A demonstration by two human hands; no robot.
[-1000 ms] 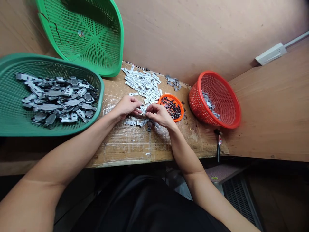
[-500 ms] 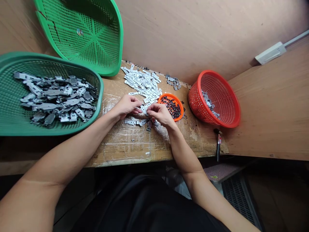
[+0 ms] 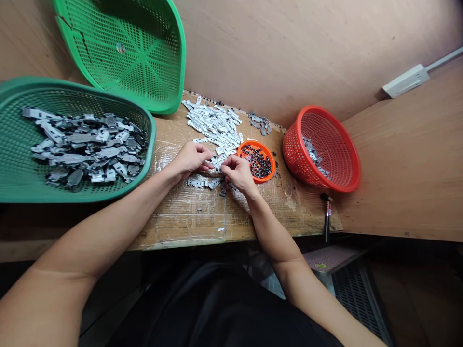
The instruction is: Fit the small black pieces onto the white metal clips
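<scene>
My left hand (image 3: 192, 159) pinches a silvery metal hinge arm (image 3: 216, 164) between thumb and fingers, low over the cardboard-covered table. At the right end of that piece my right hand (image 3: 239, 172) is closed in a pinch; whatever its fingertips hold is too small and hidden to make out. Just right of it is an orange dish (image 3: 272, 168) of small black screws (image 3: 259, 161). Behind my hands spreads a pile of loose hinge arms (image 3: 213, 123). A short row of grey metal pieces (image 3: 202, 183) lies in front of them.
A dark green basket (image 3: 151, 144) full of metal parts stands at left, with a bright green basket (image 3: 181, 58) leaning behind. A red basket (image 3: 296, 154) holding grey pieces and a black-handled brush (image 3: 327, 221) are at right. Small grey plates (image 3: 259, 123) lie by the back wall.
Almost nothing differs. My right hand and forearm have shifted slightly to the left; my left hand stays on the hinge arm.
</scene>
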